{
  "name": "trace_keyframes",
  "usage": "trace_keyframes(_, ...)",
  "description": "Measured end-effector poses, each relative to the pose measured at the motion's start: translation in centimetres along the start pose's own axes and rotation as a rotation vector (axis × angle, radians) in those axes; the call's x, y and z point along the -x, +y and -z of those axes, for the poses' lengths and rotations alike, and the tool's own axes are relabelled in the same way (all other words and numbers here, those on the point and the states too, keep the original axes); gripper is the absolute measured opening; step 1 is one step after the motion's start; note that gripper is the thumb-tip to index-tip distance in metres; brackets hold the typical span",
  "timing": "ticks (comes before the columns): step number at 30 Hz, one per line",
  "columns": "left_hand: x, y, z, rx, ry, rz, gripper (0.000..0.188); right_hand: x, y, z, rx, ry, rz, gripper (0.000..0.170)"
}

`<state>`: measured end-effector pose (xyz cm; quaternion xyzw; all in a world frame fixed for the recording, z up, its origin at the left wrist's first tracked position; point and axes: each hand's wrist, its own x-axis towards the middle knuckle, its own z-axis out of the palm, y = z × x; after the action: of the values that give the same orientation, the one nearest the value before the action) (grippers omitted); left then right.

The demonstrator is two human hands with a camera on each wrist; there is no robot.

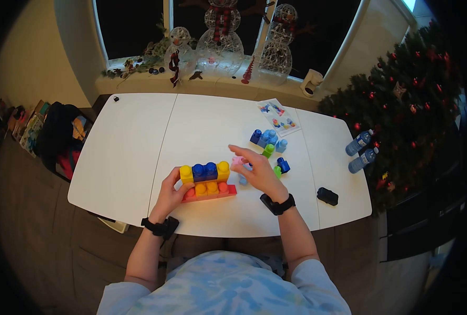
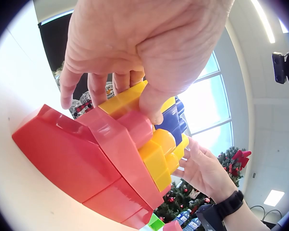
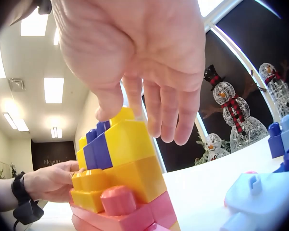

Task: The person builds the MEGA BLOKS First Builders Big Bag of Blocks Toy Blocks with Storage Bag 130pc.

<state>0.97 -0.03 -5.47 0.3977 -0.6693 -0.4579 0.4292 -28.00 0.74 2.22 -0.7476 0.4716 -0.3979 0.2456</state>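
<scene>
A stepped stack of chunky toy building blocks stands on the white table (image 1: 123, 152). Red blocks (image 2: 82, 161) form its bottom, with a pinkish-red layer and orange-yellow blocks (image 3: 132, 180) above. Along the top run a dark blue block (image 1: 204, 172) and yellow blocks (image 1: 223, 171) at both ends. My left hand (image 1: 170, 197) grips the stack's left end, its thumb on the near side and fingers behind. At the right end, my right hand (image 1: 262, 176) is spread beside the top yellow block, fingers extended and thumb apart, holding nothing.
Loose blue blocks (image 1: 267, 137), green blocks (image 1: 268, 150) and pink ones lie right of the stack. Beyond them is a picture sheet (image 1: 279, 116). A black case (image 1: 327, 196) and two water bottles (image 1: 359, 143) stand near the right edge, by a decorated tree (image 1: 401, 105).
</scene>
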Motion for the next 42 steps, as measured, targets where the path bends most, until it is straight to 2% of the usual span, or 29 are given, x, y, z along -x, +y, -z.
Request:
trace_keyframes(1,0.0,0.0,0.0,-0.003,0.001,0.002,0.031,-0.4,0.5,0.9,-0.010,0.112,-0.085,0.044)
trace_keyframes(3,0.1,0.1,-0.1,0.004,0.007,-0.003,0.032,-1.3,2.1,3.3,0.166,0.242,-0.290,0.040)
trace_keyframes(4,0.2,0.2,-0.1,0.010,0.012,-0.007,0.034,-1.4,3.6,4.3,0.166,0.243,-0.289,0.040)
trace_keyframes(6,0.1,0.2,0.0,0.008,0.007,0.004,0.035,-1.5,7.2,5.7,0.569,0.210,-0.371,0.036)
trace_keyframes(9,0.1,-0.2,0.0,0.011,0.004,0.009,0.036,-1.3,11.1,5.7,0.702,0.139,-0.419,0.033)
trace_keyframes(12,0.1,-0.3,0.0,0.020,0.007,0.009,0.036,-1.4,12.9,5.2,0.685,0.095,-0.455,0.031)
trace_keyframes(16,0.1,-0.2,0.0,0.027,0.005,0.012,0.036,-1.4,14.5,4.8,0.725,0.065,-0.400,0.029)
trace_keyframes(19,-0.1,0.2,0.3,0.019,-0.030,0.045,0.039,-1.3,14.6,4.8,0.721,0.047,-0.356,0.032)
trace_keyframes(21,-0.2,0.6,0.4,0.011,-0.021,0.031,0.043,-1.1,14.3,5.0,0.822,-0.071,-0.398,0.035)
trace_keyframes(24,-0.2,1.7,0.4,0.019,0.012,0.000,0.051,-0.8,14.9,5.3,0.758,-0.060,-0.406,0.042)
trace_keyframes(25,-0.3,2.1,0.4,0.034,0.041,-0.013,0.055,-1.0,14.2,5.4,0.760,-0.059,-0.402,0.042)
trace_keyframes(27,-0.4,2.6,0.3,0.035,0.053,-0.027,0.055,-1.6,10.8,5.8,0.617,0.120,-0.411,0.040)
trace_keyframes(28,-0.5,2.7,0.3,0.034,0.060,-0.036,0.055,-2.0,8.8,5.9,0.618,0.117,-0.408,0.040)
trace_keyframes(30,-0.8,2.7,0.2,0.023,0.065,-0.031,0.053,-3.3,3.8,5.8,0.285,0.174,-0.258,0.041)
trace_keyframes(31,-0.9,2.6,0.1,0.012,0.066,-0.026,0.052,-3.8,1.0,5.4,0.284,0.175,-0.258,0.041)
trace_keyframes(33,-1.1,2.6,-0.1,0.025,0.063,-0.009,0.050,-4.7,-3.7,3.9,0.032,0.055,-0.078,0.040)
trace_keyframes(35,-1.1,2.4,-0.3,0.039,0.058,0.006,0.049,-4.9,-5.6,1.7,-0.062,-0.046,0.093,0.042)
trace_keyframes(37,-1.1,2.1,-0.3,0.033,0.059,0.005,0.048,-5.2,-6.8,-0.4,-0.134,-0.136,0.130,0.041)
trace_keyframes(42,-1.2,1.3,-0.2,0.029,0.074,-0.023,0.044,-5.9,-7.0,-4.0,-0.135,-0.205,0.170,0.039)
